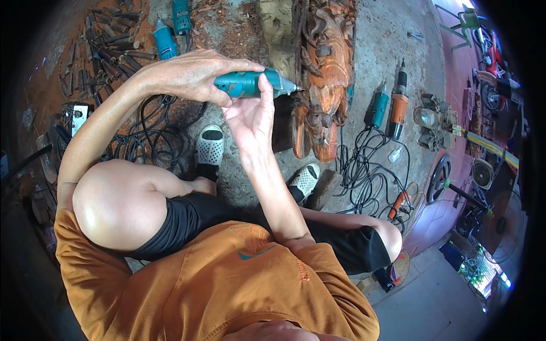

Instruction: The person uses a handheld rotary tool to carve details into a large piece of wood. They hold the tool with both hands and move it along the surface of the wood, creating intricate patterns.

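Note:
A teal die grinder (245,84) lies level in front of me, its narrow metal nose and bit pointing right. My left hand (190,73) wraps its rear part from above, fingers along the far side and thumb on the near side. From below, my right hand (250,116) grips the body nearer the nose, with the thumb laid over it; its other fingers are mostly hidden. Just right of the nose stands a reddish-brown wood carving (327,62) with deep curling relief. The bit tip is close to the carving's left edge; I cannot tell if it touches.
Two more teal power tools (165,42) lie at the far left beside a heap of carving tools (108,51). To the right are another teal grinder (379,107), an orange grinder (399,108) and tangled black cords (369,176). More cords (156,128) lie near my left foot.

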`<state>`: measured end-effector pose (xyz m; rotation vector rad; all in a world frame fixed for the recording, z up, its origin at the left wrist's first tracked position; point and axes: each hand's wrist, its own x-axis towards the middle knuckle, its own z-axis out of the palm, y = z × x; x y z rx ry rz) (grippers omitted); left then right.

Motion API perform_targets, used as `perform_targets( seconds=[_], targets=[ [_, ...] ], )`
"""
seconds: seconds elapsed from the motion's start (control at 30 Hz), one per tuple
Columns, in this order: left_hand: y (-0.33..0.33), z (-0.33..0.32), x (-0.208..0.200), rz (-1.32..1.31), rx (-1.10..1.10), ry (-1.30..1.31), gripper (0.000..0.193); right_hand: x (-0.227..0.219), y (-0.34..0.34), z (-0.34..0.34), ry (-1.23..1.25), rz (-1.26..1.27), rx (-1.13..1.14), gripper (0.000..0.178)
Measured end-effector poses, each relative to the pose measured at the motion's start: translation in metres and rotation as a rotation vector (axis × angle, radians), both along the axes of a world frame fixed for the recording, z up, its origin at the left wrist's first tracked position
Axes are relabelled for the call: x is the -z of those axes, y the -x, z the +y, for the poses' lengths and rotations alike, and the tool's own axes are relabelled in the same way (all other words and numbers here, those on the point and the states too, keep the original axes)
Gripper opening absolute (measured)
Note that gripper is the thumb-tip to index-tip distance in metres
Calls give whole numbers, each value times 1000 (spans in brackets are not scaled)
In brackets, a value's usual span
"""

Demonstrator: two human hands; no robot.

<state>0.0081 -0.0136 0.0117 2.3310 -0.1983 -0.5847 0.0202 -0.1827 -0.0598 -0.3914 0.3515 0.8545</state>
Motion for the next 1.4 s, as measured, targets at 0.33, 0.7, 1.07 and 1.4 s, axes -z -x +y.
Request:
perform_targets(
  seconds=[0.33, 0.7, 1.07, 1.4],
  targets=[
    [2, 5, 0, -34, 47, 43, 90, -4, 8, 1, 30, 6, 23, 47],
    [1, 1, 6, 8, -11, -8, 90, 6, -1, 1, 31, 7, -10, 48],
    [2, -4, 4, 14, -21, 1, 91, 8, -2, -3, 46, 6, -12, 49],
    [3, 1, -2, 38, 24, 17, 90, -2, 7, -1, 44, 8, 11, 47]
  ],
)
